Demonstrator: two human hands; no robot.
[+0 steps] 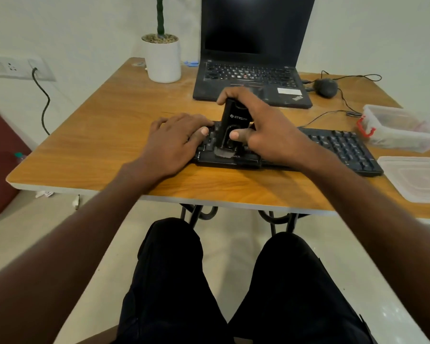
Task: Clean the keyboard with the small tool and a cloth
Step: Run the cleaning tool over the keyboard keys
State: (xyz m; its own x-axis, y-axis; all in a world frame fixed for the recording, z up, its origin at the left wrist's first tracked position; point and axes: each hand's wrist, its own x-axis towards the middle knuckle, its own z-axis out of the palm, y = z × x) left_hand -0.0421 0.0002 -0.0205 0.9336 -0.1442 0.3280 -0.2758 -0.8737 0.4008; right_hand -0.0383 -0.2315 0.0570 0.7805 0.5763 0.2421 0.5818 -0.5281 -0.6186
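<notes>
- The right hand (pixel 266 130) is closed around the small tool (pixel 231 125), a black, boxy, upright device: fingers curl over its top and far side, and the thumb presses on its near face.
- The tool's lower end, a wider greyish mouth, sits on the near left part of the keyboard (pixel 338 147); it leans slightly away from the person.
- The left hand (pixel 176 140) lies flat and open, palm down, on the keyboard's left end, fingers spread loosely, thumb tip just beside the tool. It grips nothing.
- The keyboard is black plastic, long and flat with raised keys, lying near the front edge of the wooden table (pixel 97 135) and angled a little to the right.
- The table top has a smooth grain finish and a pale edge band; bare wood stretches to the left of the hands and along the front edge.
- Behind the keyboard stands an open black laptop (pixel 253 60) with a dark screen, close to the right hand's knuckles.
- A white cylindrical plant pot (pixel 163 60) stands at the far left of the table, well apart from the hands.
- A dark mouse (pixel 325 87) with its cable lies right of the laptop.
- A clear plastic box (pixel 397 127) with a red clip crowds the keyboard's right end, and its flat translucent lid (pixel 415 177) lies nearer.
</notes>
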